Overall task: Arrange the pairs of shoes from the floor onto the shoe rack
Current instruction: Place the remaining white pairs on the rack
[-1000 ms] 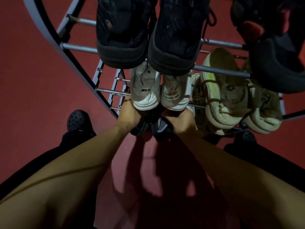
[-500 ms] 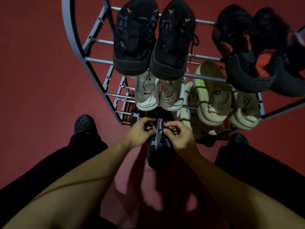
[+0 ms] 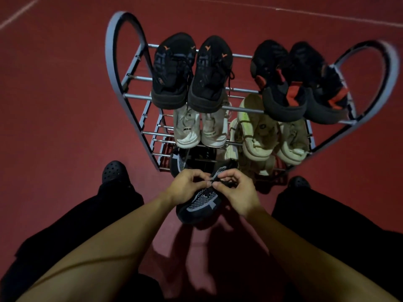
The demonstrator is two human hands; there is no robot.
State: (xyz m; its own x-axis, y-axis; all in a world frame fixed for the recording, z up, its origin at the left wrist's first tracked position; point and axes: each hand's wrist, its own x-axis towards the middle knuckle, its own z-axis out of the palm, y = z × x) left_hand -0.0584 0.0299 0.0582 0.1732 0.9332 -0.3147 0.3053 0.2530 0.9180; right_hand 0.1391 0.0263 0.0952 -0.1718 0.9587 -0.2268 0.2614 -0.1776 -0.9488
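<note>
We pinch the laces of the knit shoe (image 3: 201, 202) with both the left hand (image 3: 187, 186) and the right hand (image 3: 236, 192). It lies on the floor (image 3: 54, 127), its length pointing toward the rack (image 3: 139, 95) just ahead, both hands equally near.

Dim red floor (image 3: 54, 105), white lines (image 3: 327, 15)

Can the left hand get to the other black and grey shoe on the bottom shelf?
Probably yes: the left hand is just in front of that shoe, with nothing between them, though its fingers are pinching a lace.
</note>
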